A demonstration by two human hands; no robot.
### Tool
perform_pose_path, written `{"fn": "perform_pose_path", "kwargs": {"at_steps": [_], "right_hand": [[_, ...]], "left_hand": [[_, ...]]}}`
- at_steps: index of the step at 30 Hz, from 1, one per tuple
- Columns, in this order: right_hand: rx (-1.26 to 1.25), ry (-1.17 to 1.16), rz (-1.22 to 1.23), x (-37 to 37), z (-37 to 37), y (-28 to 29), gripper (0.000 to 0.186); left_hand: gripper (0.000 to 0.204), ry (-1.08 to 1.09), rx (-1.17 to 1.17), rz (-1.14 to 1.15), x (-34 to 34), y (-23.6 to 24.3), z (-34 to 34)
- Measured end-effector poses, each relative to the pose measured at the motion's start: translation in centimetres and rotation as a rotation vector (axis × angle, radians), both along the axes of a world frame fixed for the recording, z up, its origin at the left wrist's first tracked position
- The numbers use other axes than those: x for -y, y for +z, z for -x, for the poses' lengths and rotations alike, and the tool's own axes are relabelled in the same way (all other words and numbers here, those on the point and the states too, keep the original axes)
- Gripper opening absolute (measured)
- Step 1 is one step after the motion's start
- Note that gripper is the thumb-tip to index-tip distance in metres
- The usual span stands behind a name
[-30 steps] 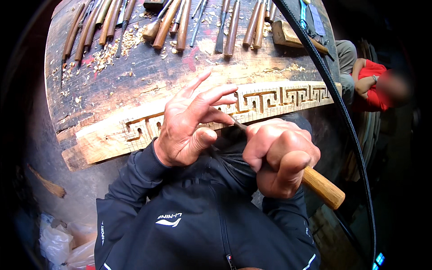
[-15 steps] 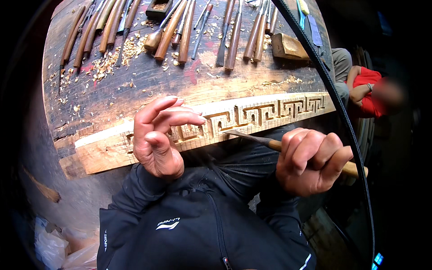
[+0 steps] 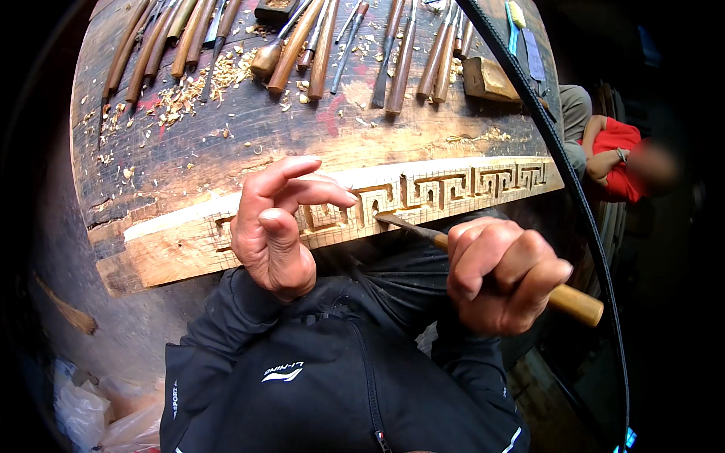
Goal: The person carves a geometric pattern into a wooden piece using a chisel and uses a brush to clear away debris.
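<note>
Right hand (image 3: 504, 273) grips the chisel (image 3: 483, 260) low, blade angled into the carved strip (image 3: 453, 185), while left hand (image 3: 276, 226) hovers loosely curled, holding nothing.

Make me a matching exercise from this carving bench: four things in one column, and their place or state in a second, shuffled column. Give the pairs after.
Things
1. chisel
2. left hand
3. wooden strip
4. row of carving tools

Places or states
A. lies along the near edge of the workbench, carved with a key pattern
B. laid out at the far side of the bench among wood chips
C. gripped in the right hand, tip at the carved pattern
D. open, fingers curled, holding nothing

Pairs: 1-C, 2-D, 3-A, 4-B
</note>
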State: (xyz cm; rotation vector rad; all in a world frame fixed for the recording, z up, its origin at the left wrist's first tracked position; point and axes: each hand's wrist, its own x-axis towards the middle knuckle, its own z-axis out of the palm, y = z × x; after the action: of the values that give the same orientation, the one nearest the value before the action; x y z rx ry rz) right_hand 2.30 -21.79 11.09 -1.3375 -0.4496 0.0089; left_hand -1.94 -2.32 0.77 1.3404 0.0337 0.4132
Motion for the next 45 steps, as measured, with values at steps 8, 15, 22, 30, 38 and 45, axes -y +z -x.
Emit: {"fn": "perform_pose_path", "kwargs": {"at_steps": [8,15,22,30,38,45], "right_hand": [[0.466,-0.077,0.102,-3.7,2.4,-2.0,0.060],[0.643,-0.417,0.070,1.3,3.4,2.3,0.052],[0.282,-0.092,0.000,5.0,-1.3,4.2,0.058],[0.135,0.015,-0.044,5.7,-3.6,2.0,0.059],[0.097,0.022,-0.049,5.8,-3.6,0.7,0.054],[0.052,0.021,-0.072,6.0,-2.8,0.0,0.044]], "left_hand": [[0.070,0.019,0.033,-0.015,-0.1,-0.1,0.3],[0.052,-0.038,0.258,-0.596,-1.5,0.7,1.0],[0.043,-0.322,0.562,-0.610,2.9,0.6,1.0],[0.045,-0.372,0.527,-0.576,3.7,-0.5,0.2],[0.069,-0.146,-0.103,0.146,4.5,-0.2,0.5],[0.075,-0.170,-0.045,0.098,5.4,-0.3,-0.2]]}}
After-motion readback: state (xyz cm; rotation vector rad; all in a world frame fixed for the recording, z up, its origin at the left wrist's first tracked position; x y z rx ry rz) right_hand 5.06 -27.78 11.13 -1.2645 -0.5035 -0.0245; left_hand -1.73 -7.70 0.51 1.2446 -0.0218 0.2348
